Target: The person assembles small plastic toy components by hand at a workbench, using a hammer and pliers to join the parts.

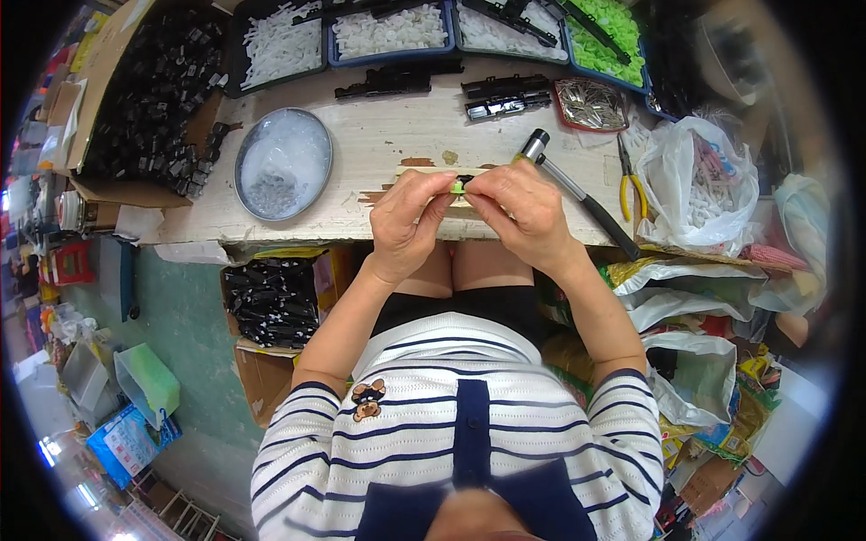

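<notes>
Both hands meet over the front edge of the workbench (361, 135). Between their fingertips is a small bright green plastic piece (457, 187), with something dark just above it. My left hand (408, 216) pinches it from the left, thumb and index finger together. From the other side my right hand (523, 212) pinches at the same spot. Fingers cover most of the piece. A hammer (577, 189) with a black grip lies beside my right hand, its head beyond the knuckles. Farther right are yellow-handled pliers (631, 185).
A round metal dish (317, 194) and a carton of black parts (167, 99) stand at left. Trays of white pieces (388, 34) and green pieces (603, 45) line the back. Black assemblies (397, 79), a red tray of metal pins (591, 104) and a plastic bag (667, 153) sit nearer.
</notes>
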